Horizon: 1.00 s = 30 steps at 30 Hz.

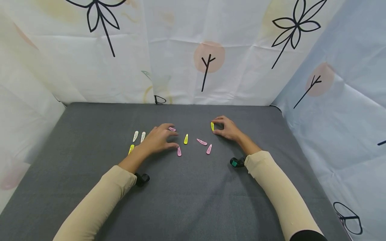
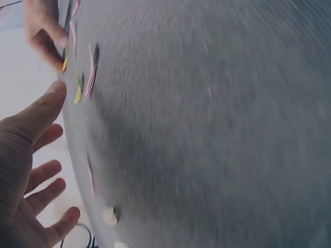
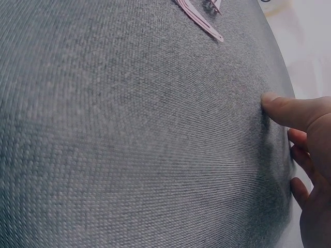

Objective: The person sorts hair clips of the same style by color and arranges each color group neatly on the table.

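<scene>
My left hand (image 1: 158, 137) hovers at the middle left of the grey table with fingers spread and nothing held. By its fingertips lies one pink hair clip (image 1: 172, 129), and just below its thumb another pink hair clip (image 1: 179, 151). Farther right, my right hand (image 1: 226, 129) pinches a yellow hair clip (image 1: 212, 126) between thumb and finger at the table surface; in the right wrist view this clip is hidden. Between the hands are a second yellow clip (image 1: 186, 139) and two pink clips, one slanted (image 1: 201, 142) and one more upright (image 1: 209, 149).
Left of my left hand lie two white hair clips (image 1: 135, 136) and a yellow clip (image 1: 131, 149), partly behind the wrist. White patterned cloth (image 1: 181, 67) walls the grey table (image 1: 187, 201) at the back and sides. Dark wrist cameras hang under both sleeves.
</scene>
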Each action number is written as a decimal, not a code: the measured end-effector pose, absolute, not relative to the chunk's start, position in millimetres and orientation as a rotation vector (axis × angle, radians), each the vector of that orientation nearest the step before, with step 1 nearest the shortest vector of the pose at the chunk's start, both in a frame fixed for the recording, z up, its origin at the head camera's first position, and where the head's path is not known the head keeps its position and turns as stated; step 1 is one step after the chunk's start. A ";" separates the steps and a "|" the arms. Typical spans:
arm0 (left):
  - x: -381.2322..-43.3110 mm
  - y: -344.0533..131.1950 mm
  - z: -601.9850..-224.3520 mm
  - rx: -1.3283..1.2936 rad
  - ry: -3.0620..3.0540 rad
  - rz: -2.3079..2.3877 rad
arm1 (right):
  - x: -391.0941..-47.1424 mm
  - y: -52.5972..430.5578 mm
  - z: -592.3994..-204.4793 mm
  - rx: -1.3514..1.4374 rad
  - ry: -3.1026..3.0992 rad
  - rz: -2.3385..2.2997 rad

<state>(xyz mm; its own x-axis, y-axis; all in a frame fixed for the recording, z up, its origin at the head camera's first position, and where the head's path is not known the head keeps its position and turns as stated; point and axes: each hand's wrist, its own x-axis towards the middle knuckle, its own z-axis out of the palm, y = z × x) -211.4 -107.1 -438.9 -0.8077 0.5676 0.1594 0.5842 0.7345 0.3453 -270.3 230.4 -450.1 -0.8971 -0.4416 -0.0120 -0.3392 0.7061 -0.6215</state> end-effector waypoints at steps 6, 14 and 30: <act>-215.0 -88.2 -448.6 -0.881 -2.920 -0.539 | -270.0 230.8 -449.3 -0.640 2.756 -0.942; -217.1 -70.4 -456.1 -0.775 -2.985 -0.468 | -269.7 230.4 -448.8 -0.620 2.745 -0.948; -217.2 -64.4 -456.3 -0.781 -2.970 -0.556 | -269.4 230.1 -448.2 -0.621 2.752 -0.941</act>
<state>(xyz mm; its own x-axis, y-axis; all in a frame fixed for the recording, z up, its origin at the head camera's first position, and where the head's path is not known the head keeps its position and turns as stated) -217.2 -64.4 -456.3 -0.8745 0.4726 0.1089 0.4799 0.8113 0.3338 -269.4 230.1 -448.2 -0.8992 -0.4369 -0.0235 -0.3310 0.7145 -0.6163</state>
